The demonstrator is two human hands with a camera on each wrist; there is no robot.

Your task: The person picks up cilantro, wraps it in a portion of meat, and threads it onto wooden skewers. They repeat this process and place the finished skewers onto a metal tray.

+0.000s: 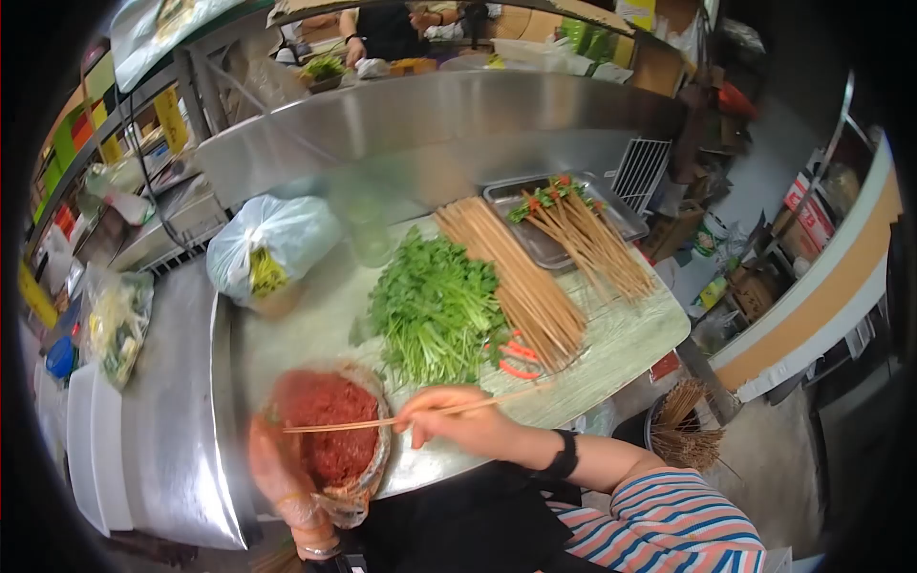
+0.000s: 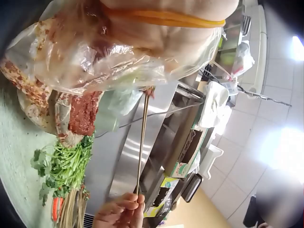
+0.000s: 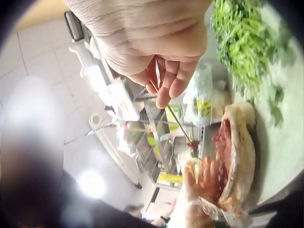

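Observation:
My right hand (image 1: 458, 420) pinches a thin bamboo skewer (image 1: 344, 426), held across a bowl of red minced meat (image 1: 330, 430). In the right wrist view, a bit of meat (image 3: 192, 144) with something green sits at the skewer's far end. My left hand (image 1: 277, 463) is in a clear plastic glove, blurred, at the bowl's left side. Its fingers (image 3: 205, 173) look extended close to the skewer tip in the right wrist view. The bowl's rim (image 3: 244, 147) is wrapped in smeared plastic. An orange band (image 2: 166, 20) circles the left wrist.
Beyond the bowl lies a heap of green herbs (image 1: 430, 306), beside a row of bare skewers (image 1: 516, 277) and red-handled scissors (image 1: 519, 355). A metal tray (image 1: 549, 253) bears several filled skewers. A tied plastic bag (image 1: 277, 239) stands at the back left. Below the table's right edge are bundled sticks (image 1: 683, 420).

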